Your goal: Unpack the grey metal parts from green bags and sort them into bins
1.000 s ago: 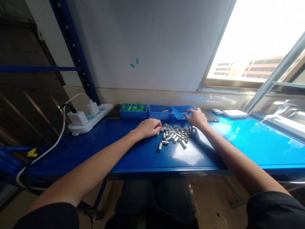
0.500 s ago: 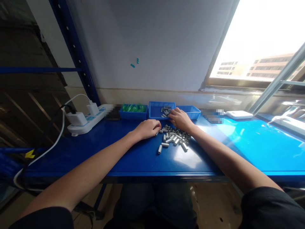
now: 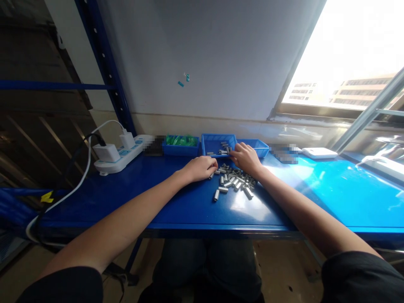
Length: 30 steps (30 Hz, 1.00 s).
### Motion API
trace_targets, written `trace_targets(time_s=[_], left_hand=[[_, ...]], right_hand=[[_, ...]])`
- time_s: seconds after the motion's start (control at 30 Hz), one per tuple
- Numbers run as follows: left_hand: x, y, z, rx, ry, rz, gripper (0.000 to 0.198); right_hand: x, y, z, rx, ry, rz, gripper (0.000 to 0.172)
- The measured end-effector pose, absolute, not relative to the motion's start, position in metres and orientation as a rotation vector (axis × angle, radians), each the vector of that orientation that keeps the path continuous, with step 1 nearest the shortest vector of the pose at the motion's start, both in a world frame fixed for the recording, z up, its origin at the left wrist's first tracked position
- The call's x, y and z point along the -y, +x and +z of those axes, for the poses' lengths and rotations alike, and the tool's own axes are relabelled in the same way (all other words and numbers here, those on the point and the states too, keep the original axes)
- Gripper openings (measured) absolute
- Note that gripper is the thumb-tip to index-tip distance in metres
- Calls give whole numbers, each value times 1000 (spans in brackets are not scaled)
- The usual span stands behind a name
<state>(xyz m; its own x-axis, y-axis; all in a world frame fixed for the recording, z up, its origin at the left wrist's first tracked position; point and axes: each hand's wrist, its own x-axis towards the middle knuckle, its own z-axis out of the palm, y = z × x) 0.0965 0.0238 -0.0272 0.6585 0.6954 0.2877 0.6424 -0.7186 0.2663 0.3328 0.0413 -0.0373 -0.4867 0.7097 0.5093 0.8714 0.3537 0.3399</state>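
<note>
A pile of silvery long hex nuts [image 3: 235, 179] lies loose on the blue table [image 3: 176, 202]. At the pile's left edge, my left hand [image 3: 200, 168] rests low with curled fingers, pinching one long hex nut [image 3: 211, 175] at the fingertips. My right hand [image 3: 245, 158] is at the front right corner of the middle blue bin [image 3: 210, 141], its fingers bent together over the rim. What those fingertips hold, if anything, is hidden. Several similar nuts [image 3: 224, 146] lie inside that bin.
To the left stands a blue bin [image 3: 181, 150] of green plastic pieces; another blue bin [image 3: 257, 147] is partly behind my right hand. A white power strip [image 3: 107, 167] with plugs and cables sits at the left. A flat white device [image 3: 319, 153] lies at the right back.
The view has shifted slightly. More nuts show in the middle bin, spread further left. My right hand stays by the bin's corner, and my left hand keeps its place beside the pile.
</note>
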Motion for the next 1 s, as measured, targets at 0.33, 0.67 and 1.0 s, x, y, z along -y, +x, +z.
trace_targets(time_s=[0.33, 0.67, 1.0], left_hand=[[-40, 91, -35, -1125, 2499, 767, 22], [-46, 90, -34, -1136, 2290, 945, 27], [-33, 103, -36, -1004, 2029, 1106, 52]], right_hand=[[-42, 327, -35, 2127, -1475, -478, 24], [-18, 306, -21, 2092, -1420, -476, 36], [2, 266, -20, 2170, -1242, -433, 20]])
